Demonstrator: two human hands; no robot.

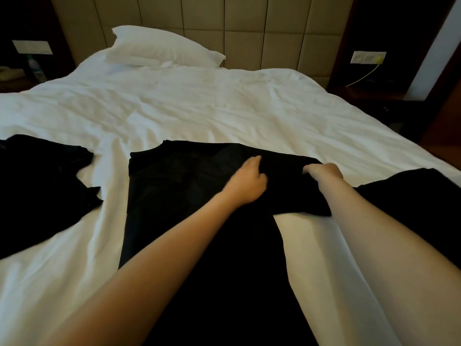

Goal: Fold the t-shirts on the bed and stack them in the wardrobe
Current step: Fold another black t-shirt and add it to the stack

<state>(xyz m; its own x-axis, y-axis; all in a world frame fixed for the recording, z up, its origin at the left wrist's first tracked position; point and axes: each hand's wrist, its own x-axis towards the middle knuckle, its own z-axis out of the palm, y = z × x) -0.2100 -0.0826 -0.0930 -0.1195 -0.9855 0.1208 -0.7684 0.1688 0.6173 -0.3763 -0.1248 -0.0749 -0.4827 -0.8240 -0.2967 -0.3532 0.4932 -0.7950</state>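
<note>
At the near edge of the bed (199,108) a black shirt (189,186) lies spread flat, hem toward the person and collar away, with both bare arms stretched over it. The risk, as I judge it, sits in the right sleeve. The cloth is limp and lies on a rumpled sheet. If that sleeve is drawn across while the body is not held down, the whole shirt could slide or bunch and the fold come out crooked. A loose hold could also let the sleeve drop back.

The left hand (245,182) lies on the chest of the shirt with its fingers loosely bent. It is blurred, so I cannot tell whether it pins the cloth or pinches it. The right hand (324,171), knuckles up, has its fingers curled round the outer edge of the sleeve.

A second shirt (42,186) lies crumpled to the left and a third shirt (411,196) to the right, both unfolded. Farther off a pillow (159,46) rests against the headboard (249,28). No wardrobe is in sight.
</note>
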